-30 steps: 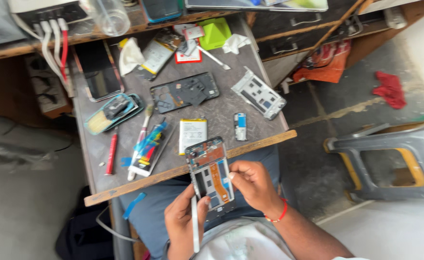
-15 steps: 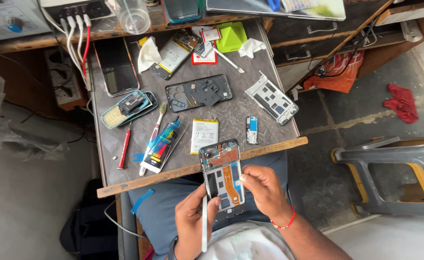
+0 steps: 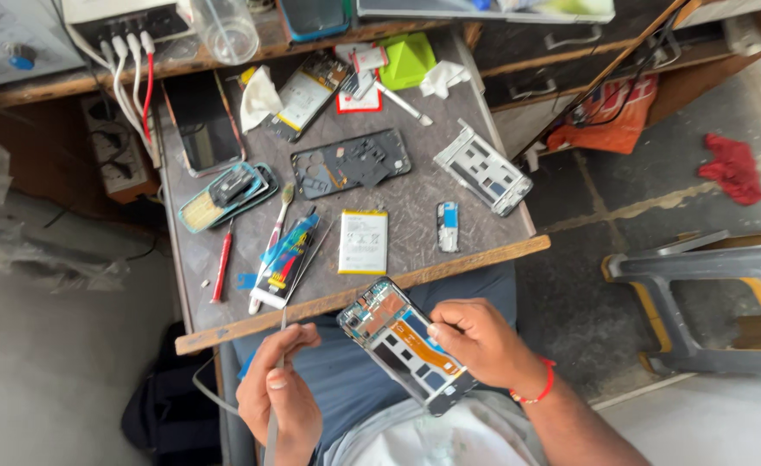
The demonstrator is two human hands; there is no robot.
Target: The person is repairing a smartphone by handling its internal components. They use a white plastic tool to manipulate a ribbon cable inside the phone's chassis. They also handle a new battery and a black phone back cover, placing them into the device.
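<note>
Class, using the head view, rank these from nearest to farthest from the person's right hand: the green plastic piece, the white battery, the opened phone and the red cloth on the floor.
From the right hand:
1. Opened phone, held in that hand, over the lap.
2. White battery, near the table's front edge.
3. Red cloth, on the floor, far right.
4. Green plastic piece, at the table's back.

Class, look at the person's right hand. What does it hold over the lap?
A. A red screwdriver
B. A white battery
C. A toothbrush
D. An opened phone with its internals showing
D: the right hand grips the opened phone, circuit side up, over the lap, while the left hand holds thin tweezers.
</note>
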